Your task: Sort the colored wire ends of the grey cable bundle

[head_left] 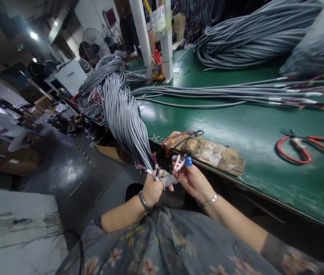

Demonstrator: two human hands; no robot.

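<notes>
Low in the middle, my left hand (153, 191) is closed around the end of a grey cable (148, 168), with grey covering on its finger. Thin coloured wires (181, 180) stick out from between the two hands. My right hand (198, 183) pinches a small pink clip-like tool (179, 163) close beside them; a blue cover (188, 161) sits on one fingertip. The clip's exact kind and what its jaws touch are too small to make out. From the left hand, a thick bundle of grey cables (124, 110) runs up onto the bench.
A worn wooden block (210, 152) lies at the green bench's (276, 183) front edge. Orange-handled pliers (296, 147) rest at right. Stripped cables (208, 91) stretch across the bench, with a large cable coil (253, 38) behind. A white post (166, 46) stands there. Another person (4, 126) is far left.
</notes>
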